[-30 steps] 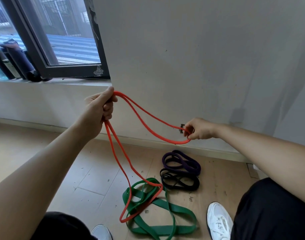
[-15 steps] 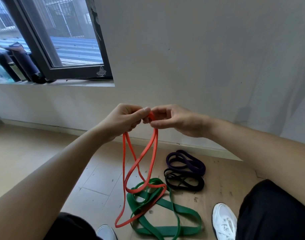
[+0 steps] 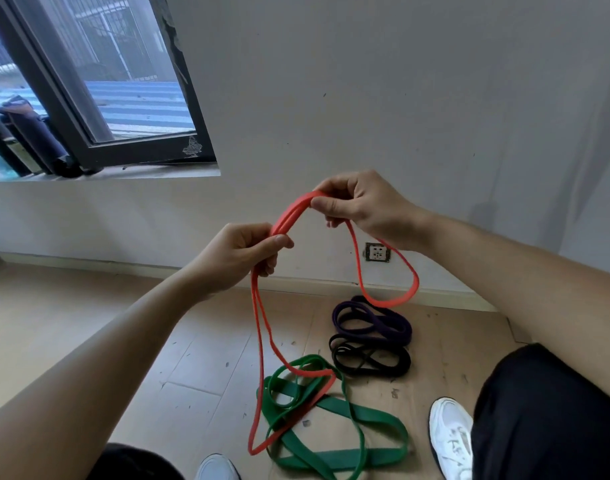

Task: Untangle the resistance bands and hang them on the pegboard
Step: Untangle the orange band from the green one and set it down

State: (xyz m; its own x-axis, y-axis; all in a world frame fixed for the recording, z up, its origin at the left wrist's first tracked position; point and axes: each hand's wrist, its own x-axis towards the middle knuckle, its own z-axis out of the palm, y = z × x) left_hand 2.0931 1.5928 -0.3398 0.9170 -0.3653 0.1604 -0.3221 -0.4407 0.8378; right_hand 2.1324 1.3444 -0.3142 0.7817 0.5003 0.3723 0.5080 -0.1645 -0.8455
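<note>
A thin red band [image 3: 260,341] is gripped by both hands in front of the grey wall. My left hand [image 3: 239,252] pinches two strands; a long loop hangs from it to the floor and lies over the green bands [image 3: 334,431]. My right hand [image 3: 362,206], higher and to the right, grips the doubled red band, and a shorter loop hangs below it. A purple band [image 3: 373,320] and a black band [image 3: 369,358] lie coiled on the floor near the wall. No pegboard is in view.
A wall socket [image 3: 377,252] sits low on the wall above the skirting. A dark-framed window [image 3: 99,98] is at the upper left. My white shoes [image 3: 450,434] and dark trousers are at the bottom of the view, on a wooden floor.
My hands, which met at one point half a second ago, have drawn apart, the right one rising. A short red loop now hangs under the right hand.
</note>
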